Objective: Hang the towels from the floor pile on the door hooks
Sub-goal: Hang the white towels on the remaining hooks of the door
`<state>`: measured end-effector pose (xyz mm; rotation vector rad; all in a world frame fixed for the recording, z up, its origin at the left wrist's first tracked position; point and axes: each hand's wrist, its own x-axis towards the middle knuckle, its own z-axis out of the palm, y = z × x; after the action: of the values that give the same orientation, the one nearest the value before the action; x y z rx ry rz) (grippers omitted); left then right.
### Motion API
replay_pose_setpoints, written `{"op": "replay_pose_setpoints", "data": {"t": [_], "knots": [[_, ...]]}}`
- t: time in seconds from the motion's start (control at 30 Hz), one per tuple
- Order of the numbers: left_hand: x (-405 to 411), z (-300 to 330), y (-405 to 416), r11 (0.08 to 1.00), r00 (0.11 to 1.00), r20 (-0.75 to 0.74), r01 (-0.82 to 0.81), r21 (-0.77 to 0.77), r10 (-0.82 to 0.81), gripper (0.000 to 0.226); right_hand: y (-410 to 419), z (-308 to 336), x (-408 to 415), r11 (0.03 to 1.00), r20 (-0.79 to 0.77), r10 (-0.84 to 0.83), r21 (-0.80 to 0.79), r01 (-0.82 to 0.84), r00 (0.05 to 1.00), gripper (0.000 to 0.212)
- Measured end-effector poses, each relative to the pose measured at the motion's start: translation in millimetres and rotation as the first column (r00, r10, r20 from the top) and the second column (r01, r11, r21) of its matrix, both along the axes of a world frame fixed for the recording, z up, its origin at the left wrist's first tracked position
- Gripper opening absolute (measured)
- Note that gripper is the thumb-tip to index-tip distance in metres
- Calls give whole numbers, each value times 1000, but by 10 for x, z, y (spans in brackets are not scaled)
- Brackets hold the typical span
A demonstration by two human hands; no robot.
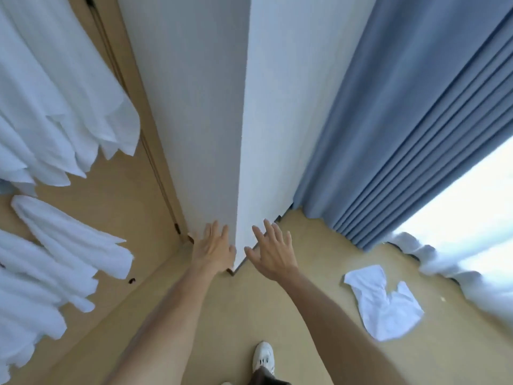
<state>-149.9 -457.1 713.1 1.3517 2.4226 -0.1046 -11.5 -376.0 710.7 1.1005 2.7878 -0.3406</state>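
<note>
I see both hands, left hand and right hand, empty, fingers spread; hung towels left of them, one towel floored right

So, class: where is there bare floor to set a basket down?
Bare floor lies between the wall corner, the shoe and the fallen towel. Crowded on the left, where hung towels drape the door.

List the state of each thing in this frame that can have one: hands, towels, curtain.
left hand: open, fingers spread, holding nothing.
right hand: open, fingers spread, holding nothing.
hanging towels: draped down the door at left, off the floor.
towel on the floor: lying crumpled, untouched.
blue curtain: drawn, pleated, reaching the floor.
</note>
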Motion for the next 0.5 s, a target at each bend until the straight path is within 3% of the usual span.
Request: {"op": "replay_pose_setpoints", "data": {"t": [0.2, 0.37, 0.5], "knots": [[1111, 78, 889, 949, 949, -7, 315, -7, -315, 54, 475, 99, 1344, 947, -51, -317, 38, 319, 947, 59], [2390, 107, 1606, 848, 848, -33, 530, -14, -530, 52, 741, 114, 2666, 820, -89, -568, 20, 572, 818, 74], [3590, 53, 2079, 759, 758, -56, 651, -6, -650, 50, 943, -24, 3864, 716, -73, -693, 44, 696, 717, 70]]}}
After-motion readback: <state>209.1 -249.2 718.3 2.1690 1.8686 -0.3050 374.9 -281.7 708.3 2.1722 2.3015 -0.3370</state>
